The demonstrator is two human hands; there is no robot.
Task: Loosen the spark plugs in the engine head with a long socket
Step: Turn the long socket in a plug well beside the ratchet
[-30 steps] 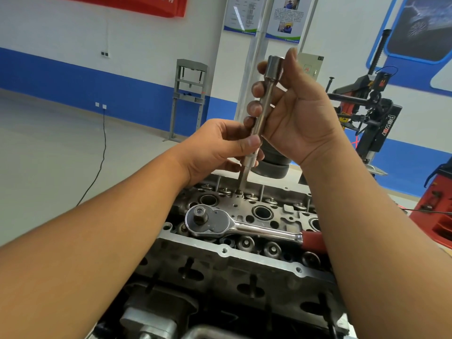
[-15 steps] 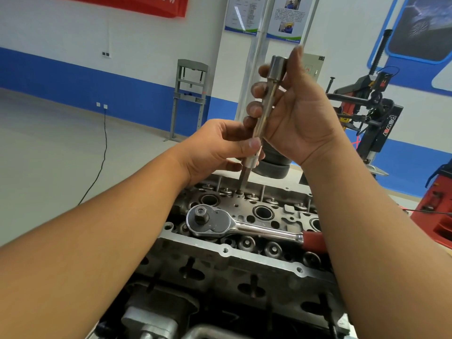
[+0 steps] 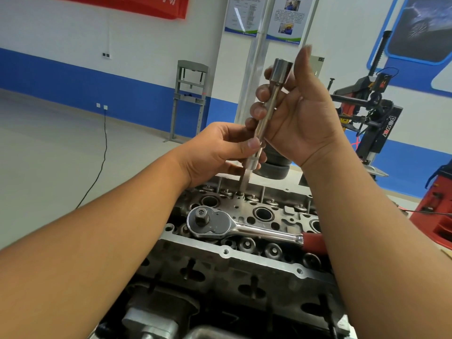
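From my head camera, I am holding a long socket (image 3: 265,113) nearly upright above the engine head (image 3: 244,255). My right hand (image 3: 303,113) is curling its fingers around the upper shaft, and my left hand (image 3: 215,152) is pinching the lower end with thumb and fingers. A ratchet (image 3: 220,222) is lying across the engine head, its red handle pointing right. Behind, a pale floor is meeting a white wall with a blue band; a grey metal frame (image 3: 189,99) is standing against it.
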